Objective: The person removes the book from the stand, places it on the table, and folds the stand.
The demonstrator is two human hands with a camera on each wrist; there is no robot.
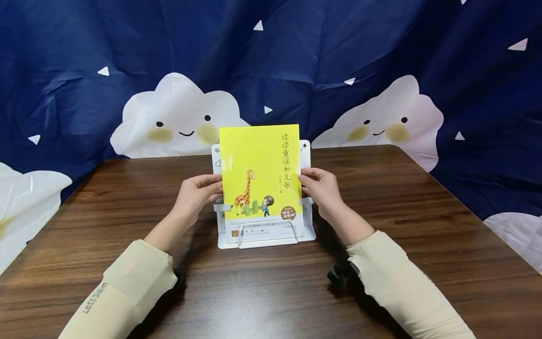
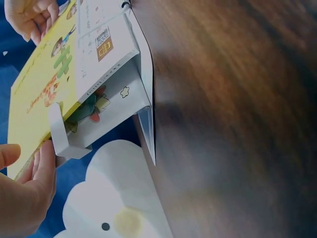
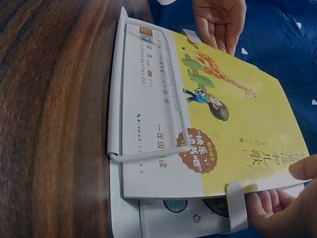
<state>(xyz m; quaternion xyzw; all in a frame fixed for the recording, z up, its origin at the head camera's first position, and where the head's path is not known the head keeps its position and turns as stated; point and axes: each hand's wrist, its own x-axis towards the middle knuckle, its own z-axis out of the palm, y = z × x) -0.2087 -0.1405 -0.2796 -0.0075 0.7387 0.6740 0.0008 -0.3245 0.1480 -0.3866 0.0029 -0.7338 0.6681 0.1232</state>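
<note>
A yellow children's book [image 1: 262,155] with a giraffe and a child on its cover stands upright, leaning slightly back, on a white book stand [image 1: 306,160]. At its foot a white wire bar [image 1: 268,244] crosses the lower cover. White side clips [image 1: 222,207] reach over both edges. My left hand [image 1: 188,200] holds the book's left edge, with fingers [image 2: 45,161] behind it and the thumb in front. On the opposite edge, my right hand [image 1: 326,190] pinches the book; its thumb [image 3: 303,167] lies on the cover and the fingers go behind.
Everything stands on a dark wooden table [image 1: 254,292]. Behind it hangs a blue curtain [image 1: 288,56] with smiling white clouds and small triangles. Beige sleeves [image 1: 139,268] cover both forearms, and a black wrist device [image 1: 342,274] sits under the right wrist.
</note>
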